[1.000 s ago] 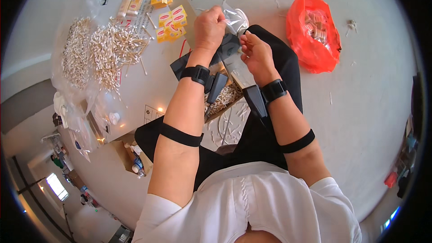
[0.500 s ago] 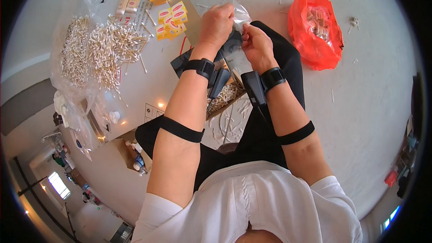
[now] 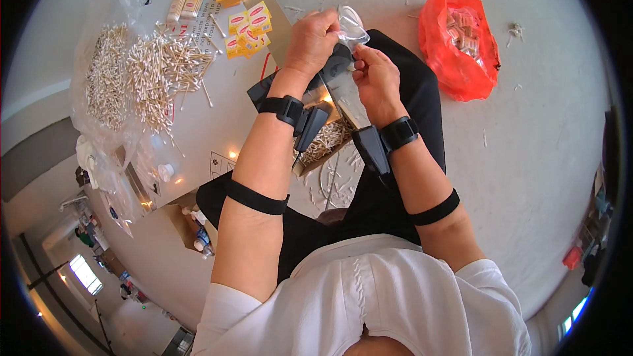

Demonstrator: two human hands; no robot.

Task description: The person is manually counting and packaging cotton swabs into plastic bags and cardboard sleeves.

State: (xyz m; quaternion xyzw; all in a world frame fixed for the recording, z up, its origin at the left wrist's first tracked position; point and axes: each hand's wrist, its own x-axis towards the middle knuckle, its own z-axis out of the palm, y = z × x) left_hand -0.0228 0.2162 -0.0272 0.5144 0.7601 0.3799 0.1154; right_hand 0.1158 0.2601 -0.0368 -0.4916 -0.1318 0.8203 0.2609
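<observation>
My left hand and my right hand meet above my lap, both gripping a small clear plastic bag. The left hand pinches the bag's top, and the right hand's fingertips hold its lower edge. Below the hands, an open cardboard box with wooden cotton swabs in it sits between my legs. To the left, a large heap of cotton swabs lies on clear plastic on the white table. Several small yellow boxes lie on the table just left of my left hand.
An orange plastic bag with small packets inside lies on the grey floor to the right. Loose swabs are scattered on the floor near my knees. A brown carton with bottles stands under the table edge at lower left.
Both hands stayed together on the clear bag, shifting slightly upward and working its top; the bag looks more bunched now than a second ago.
</observation>
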